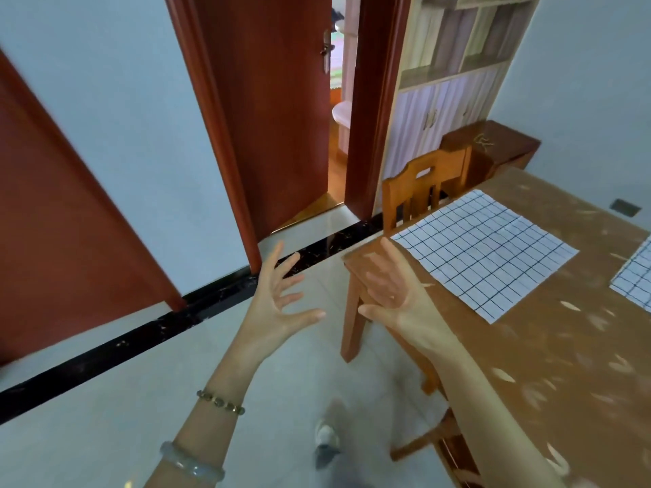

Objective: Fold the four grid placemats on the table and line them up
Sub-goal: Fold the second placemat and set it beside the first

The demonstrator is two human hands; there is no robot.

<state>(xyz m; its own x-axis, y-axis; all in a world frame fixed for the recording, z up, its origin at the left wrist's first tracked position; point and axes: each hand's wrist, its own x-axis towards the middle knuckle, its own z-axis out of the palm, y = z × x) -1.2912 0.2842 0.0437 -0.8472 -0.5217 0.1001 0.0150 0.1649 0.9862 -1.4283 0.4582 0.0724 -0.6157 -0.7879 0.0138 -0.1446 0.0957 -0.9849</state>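
Note:
A white placemat with a dark grid (486, 255) lies flat and unfolded near the table's left corner. A second grid placemat (636, 278) shows only partly at the right edge of the view. My left hand (281, 294) is raised over the floor, left of the table, with fingers spread and nothing in it. My right hand (391, 290) hovers over the table's corner, palm facing left and fingers straight, just short of the first placemat and not touching it.
The brown patterned table (549, 364) fills the right side. A wooden chair (422, 188) stands at its far end and a dark cabinet (493, 149) behind that. A red door (274, 118) stands ajar. Tiled floor lies to the left.

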